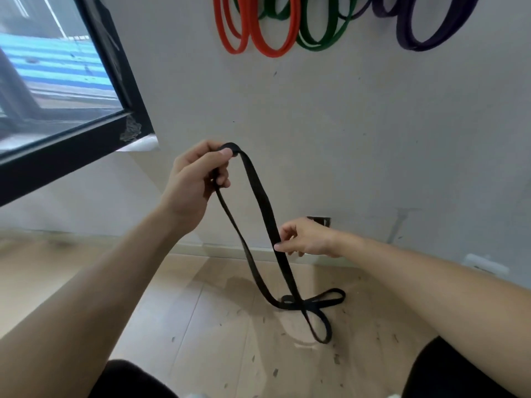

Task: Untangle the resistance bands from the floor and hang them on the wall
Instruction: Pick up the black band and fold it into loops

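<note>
Done so far: orange bands (260, 30), green bands (319, 33) and purple bands (422, 33) are seen hung on the wall (344, 124), top of frame, centre to upper right. Hooks not visible, cut off by the frame edge.

In hand: one black band (263, 202), held up mid-frame, approx. centre.

Left hand (195, 179): closed round the top bend of the black band, thumb pressed over the strap, fingers curled under; raised to centre-left of frame.

Right hand (304, 239): fingertips pinched on one strand of the black band, lower down, centre-right. The other strand hangs free just left of it.

Band's lower end: rests on the floor (201, 326), lower centre, near the skirting. A knot-like crossing is seen there, w/ two small loops spread out to the right and downward. Judged not yet untangled.

Floor: wood-look boards, scattered dark specks. No other loose bands are seen in the visible part.

Left to do (judged): crossing at the lower end to be worked loose, band to be lifted clear of the floor, then hung at top of frame beside the coloured ones.

Progress (judged): late stage; prob. last band, though areas outside the frame can't be checked.

Other: window (57, 81) at upper left; dark-clothed knees at bottom edge.
</note>
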`<action>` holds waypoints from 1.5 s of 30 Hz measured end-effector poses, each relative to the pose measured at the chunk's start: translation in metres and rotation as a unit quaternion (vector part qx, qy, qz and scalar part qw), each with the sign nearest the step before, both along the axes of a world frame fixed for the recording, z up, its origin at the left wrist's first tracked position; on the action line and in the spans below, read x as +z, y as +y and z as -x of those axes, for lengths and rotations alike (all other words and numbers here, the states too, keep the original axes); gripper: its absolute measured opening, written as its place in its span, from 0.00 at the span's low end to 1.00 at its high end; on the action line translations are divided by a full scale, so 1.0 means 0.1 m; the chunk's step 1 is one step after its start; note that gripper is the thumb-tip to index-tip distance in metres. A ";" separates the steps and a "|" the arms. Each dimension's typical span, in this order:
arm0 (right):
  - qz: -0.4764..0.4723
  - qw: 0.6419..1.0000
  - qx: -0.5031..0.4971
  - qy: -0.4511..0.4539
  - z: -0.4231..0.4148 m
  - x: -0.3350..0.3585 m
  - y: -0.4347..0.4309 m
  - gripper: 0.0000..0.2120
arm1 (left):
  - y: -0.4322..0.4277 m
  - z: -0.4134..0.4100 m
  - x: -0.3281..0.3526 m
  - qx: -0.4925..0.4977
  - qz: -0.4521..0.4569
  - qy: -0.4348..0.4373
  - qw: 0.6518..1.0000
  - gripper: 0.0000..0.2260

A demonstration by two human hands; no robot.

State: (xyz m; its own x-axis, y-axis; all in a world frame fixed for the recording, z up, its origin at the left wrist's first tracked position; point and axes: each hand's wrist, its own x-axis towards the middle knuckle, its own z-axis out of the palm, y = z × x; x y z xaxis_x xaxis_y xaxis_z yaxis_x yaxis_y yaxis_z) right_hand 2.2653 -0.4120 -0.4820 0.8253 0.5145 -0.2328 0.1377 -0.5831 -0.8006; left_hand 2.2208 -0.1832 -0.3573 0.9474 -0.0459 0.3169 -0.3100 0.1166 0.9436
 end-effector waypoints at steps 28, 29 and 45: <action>-0.176 0.945 -0.250 0.117 -0.22 0.19 -0.64 0.03 | 0.30 -0.26 -0.45 0.015 -0.161 0.088 0.983 0.03; -0.222 0.931 -0.266 0.114 -0.21 0.26 -0.69 0.04 | 0.30 -0.27 -0.52 -0.007 -0.207 0.101 0.973 0.03; 0.107 0.906 -0.271 -0.306 0.02 0.90 -0.98 0.04 | 0.06 -0.37 -1.20 -0.069 -0.680 0.141 0.717 0.12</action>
State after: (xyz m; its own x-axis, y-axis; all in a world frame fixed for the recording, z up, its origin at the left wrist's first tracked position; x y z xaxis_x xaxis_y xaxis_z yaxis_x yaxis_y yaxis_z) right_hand 2.2631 -0.5100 -0.3918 0.9518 -0.0084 0.3066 0.1641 -0.8306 -0.5321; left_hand 2.2581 -0.1770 -0.4771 0.9220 -0.2301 -0.3113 -0.1590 -0.9583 0.2374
